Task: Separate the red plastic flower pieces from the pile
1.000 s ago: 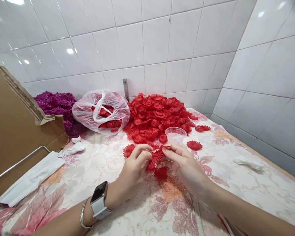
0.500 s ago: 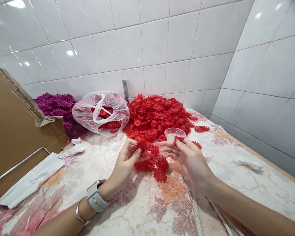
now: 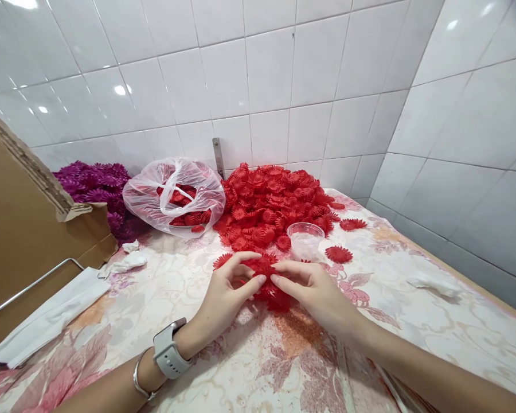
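My left hand (image 3: 227,292) and my right hand (image 3: 312,289) meet over a small cluster of red fabric flowers (image 3: 269,287) on the floral tablecloth (image 3: 249,367). Both hands pinch the cluster from either side, fingertips nearly touching. A watch and a bangle are on my left wrist. Behind the hands stands a small clear plastic cup (image 3: 305,238), and beyond it lies a big heap of red flowers (image 3: 275,201). Single red flowers (image 3: 339,253) lie loose to the right of the cup.
A tied clear plastic bag of red flowers (image 3: 174,198) sits left of the heap, with purple flowers (image 3: 97,186) behind it. A cardboard box (image 3: 26,229) with a metal bar and white paper (image 3: 47,321) is at the left. White tiled walls close the corner.
My hands had lifted and drawn apart with the flowers half a second ago. Now they have come back down together onto the cluster on the cloth.
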`<act>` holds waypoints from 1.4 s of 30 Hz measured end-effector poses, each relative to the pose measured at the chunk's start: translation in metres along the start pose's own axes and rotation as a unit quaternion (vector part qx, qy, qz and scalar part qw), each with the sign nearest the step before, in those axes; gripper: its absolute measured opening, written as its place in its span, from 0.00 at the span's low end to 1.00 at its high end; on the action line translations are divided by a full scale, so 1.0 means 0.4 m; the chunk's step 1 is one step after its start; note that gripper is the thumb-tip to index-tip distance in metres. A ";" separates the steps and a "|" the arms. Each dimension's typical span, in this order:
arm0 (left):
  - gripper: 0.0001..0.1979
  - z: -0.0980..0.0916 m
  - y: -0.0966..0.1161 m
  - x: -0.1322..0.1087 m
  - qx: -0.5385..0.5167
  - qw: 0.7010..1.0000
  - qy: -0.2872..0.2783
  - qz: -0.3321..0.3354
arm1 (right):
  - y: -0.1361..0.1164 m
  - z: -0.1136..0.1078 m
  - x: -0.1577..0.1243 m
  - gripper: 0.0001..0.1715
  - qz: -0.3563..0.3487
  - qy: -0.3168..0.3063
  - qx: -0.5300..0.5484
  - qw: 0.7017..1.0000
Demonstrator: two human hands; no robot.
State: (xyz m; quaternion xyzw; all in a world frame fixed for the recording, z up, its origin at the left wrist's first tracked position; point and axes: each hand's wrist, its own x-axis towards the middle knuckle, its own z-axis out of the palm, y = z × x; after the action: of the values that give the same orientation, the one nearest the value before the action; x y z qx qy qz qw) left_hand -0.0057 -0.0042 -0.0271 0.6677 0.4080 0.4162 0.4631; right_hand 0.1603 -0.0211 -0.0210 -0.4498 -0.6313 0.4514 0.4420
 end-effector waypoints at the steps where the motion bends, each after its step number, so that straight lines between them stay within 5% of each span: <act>1: 0.13 0.000 0.001 0.000 0.009 1.000 0.022 0.013 | 0.002 -0.001 0.002 0.08 0.010 0.003 0.019 1.000; 5: 0.05 -0.002 0.004 -0.003 0.071 0.992 0.071 0.070 | 0.009 -0.002 0.010 0.09 0.043 0.025 0.084 0.995; 15: 0.08 -0.002 0.008 -0.005 0.098 0.990 -0.014 0.096 | 0.016 -0.003 0.007 0.14 0.032 0.031 0.091 0.995; 24: 0.03 -0.009 0.009 -0.005 -0.009 0.996 -0.065 0.061 | 0.033 -0.003 0.010 0.20 0.055 -0.109 0.181 0.976; 32: 0.07 -0.001 0.017 -0.014 -0.067 0.991 -0.112 -0.006 | 0.040 -0.006 0.013 0.21 0.068 -0.131 0.197 0.969; 42: 0.08 0.021 0.025 -0.013 -0.299 0.943 -0.072 -0.129 | 0.035 0.017 0.002 0.13 0.061 -0.086 0.340 0.935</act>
State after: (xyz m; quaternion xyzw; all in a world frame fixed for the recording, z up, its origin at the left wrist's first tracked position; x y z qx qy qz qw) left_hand 0.0022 -0.0139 -0.0205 0.4684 0.3137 0.4064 0.7191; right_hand 0.1561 -0.0187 -0.0356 -0.2698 -0.4471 0.7020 0.4842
